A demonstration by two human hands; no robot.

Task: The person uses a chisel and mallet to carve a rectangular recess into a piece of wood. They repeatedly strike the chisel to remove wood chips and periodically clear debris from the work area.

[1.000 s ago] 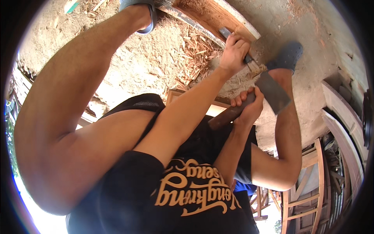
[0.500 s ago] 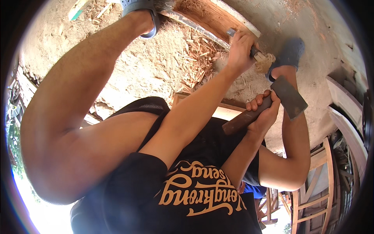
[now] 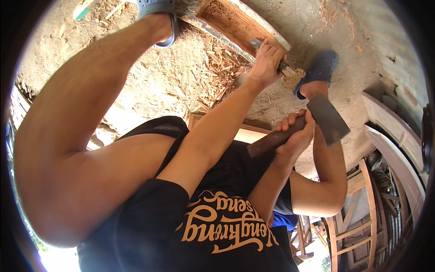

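My left hand (image 3: 267, 63) is closed around a chisel (image 3: 282, 66). Its metal end shows above my fingers, over the hollow of a wooden piece (image 3: 233, 22). The other end of the chisel's handle is wooden and frayed into pale fibres, pointing toward my right foot. In my right hand (image 3: 297, 133) is a mallet, gripped by its brown handle (image 3: 267, 143). Its dark, blocky head (image 3: 329, 120) sits beyond my thumb, below the frayed handle end and apart from it. Whether the chisel's edge touches the wood I cannot tell.
Blue clogs (image 3: 324, 65) on my feet stand either side of the hollowed wood. Wood chips (image 3: 222, 75) lie on the dirt floor. A wooden plank (image 3: 247, 131) is partly hidden behind my left forearm. Wooden frames (image 3: 358, 226) and curved boards (image 3: 394, 145) stand at the right.
The whole view has shifted slightly, so hands, tools and legs appear a little further left. Both grips stay the same, and the mallet remains apart from the chisel.
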